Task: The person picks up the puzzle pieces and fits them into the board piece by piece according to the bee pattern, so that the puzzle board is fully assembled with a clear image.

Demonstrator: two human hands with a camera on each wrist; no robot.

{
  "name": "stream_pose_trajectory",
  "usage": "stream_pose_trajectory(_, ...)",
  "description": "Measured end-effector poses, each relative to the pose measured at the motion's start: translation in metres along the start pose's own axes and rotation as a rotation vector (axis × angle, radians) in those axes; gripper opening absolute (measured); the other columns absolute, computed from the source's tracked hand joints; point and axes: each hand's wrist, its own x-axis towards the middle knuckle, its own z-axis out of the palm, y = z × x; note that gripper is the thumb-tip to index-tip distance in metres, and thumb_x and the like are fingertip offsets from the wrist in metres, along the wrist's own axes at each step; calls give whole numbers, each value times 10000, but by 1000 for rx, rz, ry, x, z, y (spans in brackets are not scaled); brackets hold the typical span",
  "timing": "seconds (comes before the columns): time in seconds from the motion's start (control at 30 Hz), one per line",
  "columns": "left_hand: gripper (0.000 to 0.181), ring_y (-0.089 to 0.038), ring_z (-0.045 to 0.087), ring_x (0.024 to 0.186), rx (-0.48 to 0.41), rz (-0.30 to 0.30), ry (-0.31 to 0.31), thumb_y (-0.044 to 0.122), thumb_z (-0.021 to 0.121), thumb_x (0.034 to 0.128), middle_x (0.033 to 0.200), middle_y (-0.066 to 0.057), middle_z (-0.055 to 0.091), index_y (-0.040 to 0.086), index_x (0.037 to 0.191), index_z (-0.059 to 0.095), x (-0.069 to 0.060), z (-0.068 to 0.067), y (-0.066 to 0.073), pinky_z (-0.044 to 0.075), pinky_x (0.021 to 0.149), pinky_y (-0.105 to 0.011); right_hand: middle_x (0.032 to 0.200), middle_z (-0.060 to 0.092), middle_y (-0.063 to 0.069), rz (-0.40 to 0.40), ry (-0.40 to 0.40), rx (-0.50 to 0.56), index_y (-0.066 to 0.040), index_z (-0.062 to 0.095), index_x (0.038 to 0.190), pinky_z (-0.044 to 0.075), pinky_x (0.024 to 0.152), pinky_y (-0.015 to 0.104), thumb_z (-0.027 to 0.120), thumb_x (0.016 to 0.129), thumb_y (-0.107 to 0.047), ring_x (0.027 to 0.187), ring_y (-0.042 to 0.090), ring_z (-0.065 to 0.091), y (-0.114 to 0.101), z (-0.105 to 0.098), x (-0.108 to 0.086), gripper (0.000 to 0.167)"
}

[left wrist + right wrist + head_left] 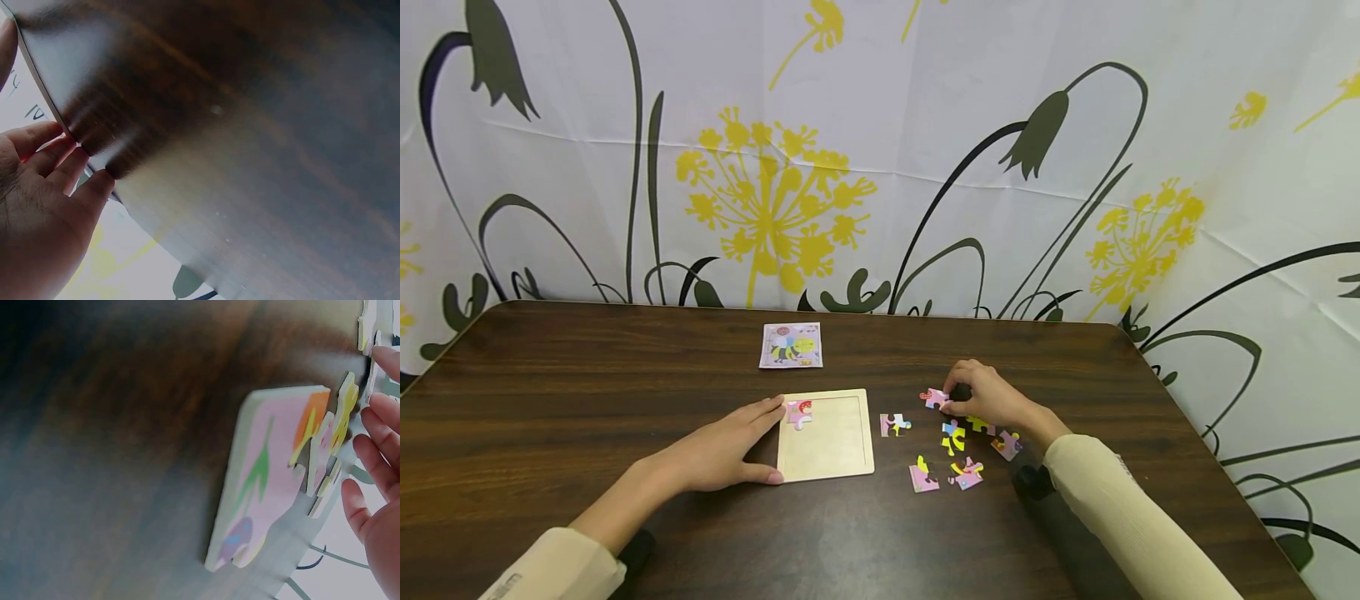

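Note:
A square wooden puzzle tray lies on the table, with one pink-and-red jigsaw piece in its upper left corner. My left hand rests against the tray's left side, thumb at the lower corner and outstretched fingers at the upper one. The left wrist view shows those fingers spread at the tray's edge. To the right of the tray, my right hand pinches the right end of a pink jigsaw piece between thumb and forefinger. Its other fingers hang loosely bent over nearby pieces.
Several loose pieces lie right of the tray, among them a pink-and-white one, a blue-and-yellow one and a pink corner. A bee picture card lies behind the tray on the dark wooden table. A flowered cloth hangs behind.

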Motion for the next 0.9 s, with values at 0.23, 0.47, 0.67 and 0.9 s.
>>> stream_pose_trajectory(0.23,867,-393,272,1294,1,4,4,496,645,785,1439,-230,260,-64,1369,335,0,0,0,282,991,-528,908,590,7,0,1,34,-75,650,869,436,804,383,711,791,-154,895,199,510,-2,-4,0,126)
stream_pose_trajectory(0.47,867,-396,266,1296,-3,4,4,499,642,785,1440,-232,258,-63,1369,337,0,0,0,279,991,-532,907,580,8,22,11,81,-68,644,879,452,776,380,716,788,-144,840,199,523,-3,-8,2,138)
stream_pose_trajectory(0.67,871,-399,271,1292,6,13,10,513,634,784,1438,-233,260,-61,1369,338,-1,1,0,286,985,-535,919,593,-1,6,13,91,-78,646,886,444,789,372,719,790,-174,872,185,521,-8,-10,10,154)
stream_pose_trajectory(0.9,890,-398,269,1293,8,7,5,527,633,777,1441,-231,255,-55,1376,327,0,1,-1,288,983,-537,922,594,3,-41,-15,90,-69,653,886,440,821,375,714,789,-176,912,193,533,-26,-5,26,156)
